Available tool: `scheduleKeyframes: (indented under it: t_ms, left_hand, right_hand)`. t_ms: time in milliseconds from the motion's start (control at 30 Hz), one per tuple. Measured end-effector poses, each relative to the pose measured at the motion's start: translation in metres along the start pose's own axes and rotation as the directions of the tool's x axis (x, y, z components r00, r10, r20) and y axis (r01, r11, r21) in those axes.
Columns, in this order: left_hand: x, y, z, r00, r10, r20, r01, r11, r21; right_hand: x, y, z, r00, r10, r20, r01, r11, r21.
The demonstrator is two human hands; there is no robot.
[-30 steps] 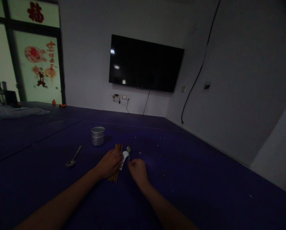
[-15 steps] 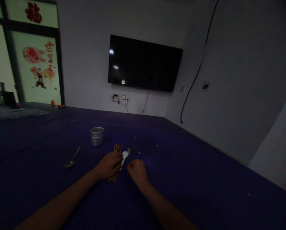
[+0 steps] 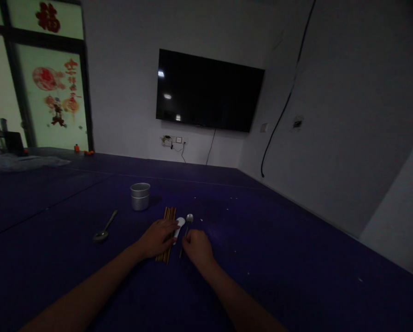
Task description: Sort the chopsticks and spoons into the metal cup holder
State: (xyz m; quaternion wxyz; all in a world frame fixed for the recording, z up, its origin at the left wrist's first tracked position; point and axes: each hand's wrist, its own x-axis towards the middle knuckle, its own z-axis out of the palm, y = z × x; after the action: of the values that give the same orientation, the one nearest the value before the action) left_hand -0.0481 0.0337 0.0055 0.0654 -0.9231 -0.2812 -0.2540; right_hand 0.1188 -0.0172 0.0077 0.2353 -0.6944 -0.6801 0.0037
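My left hand (image 3: 157, 237) lies flat, fingers stretched, over a bundle of brown chopsticks (image 3: 169, 215) and the handle of a white ceramic spoon (image 3: 179, 224) on the dark purple surface (image 3: 268, 240). My right hand (image 3: 197, 246) is closed in a pinch on the handle of a small metal spoon (image 3: 189, 219), whose bowl points away from me just right of the white spoon. The two hands are almost touching.
A small metal cup (image 3: 140, 196) stands beyond the chopsticks. A larger metal spoon (image 3: 104, 228) lies to the left. A black TV (image 3: 208, 90) hangs on the far wall, a window with red decorations (image 3: 52, 92) at left. The wall runs along the right edge.
The small metal spoon has tilted, its bowl swinging slightly right as my right hand shifted a little left toward me. My left hand stays on the chopsticks and white spoon.
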Motion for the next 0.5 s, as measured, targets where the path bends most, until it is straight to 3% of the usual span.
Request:
scheduleKeyframes:
  t_ms: [233,500]
  left_hand:
    - [-0.0010,-0.0026,0.0034,0.995,-0.080,0.066,0.082,0.996,-0.024]
    - [-0.0017,-0.0062,0.0057,0.991,-0.092,0.099,0.100,0.992,-0.071]
  right_hand:
    - [-0.0011,-0.0028,-0.0030,0.998,0.025,0.052,-0.025,1.000,0.005]
    - [-0.0017,-0.0035,-0.0036,0.997,0.010,0.076,-0.007,0.999,-0.033]
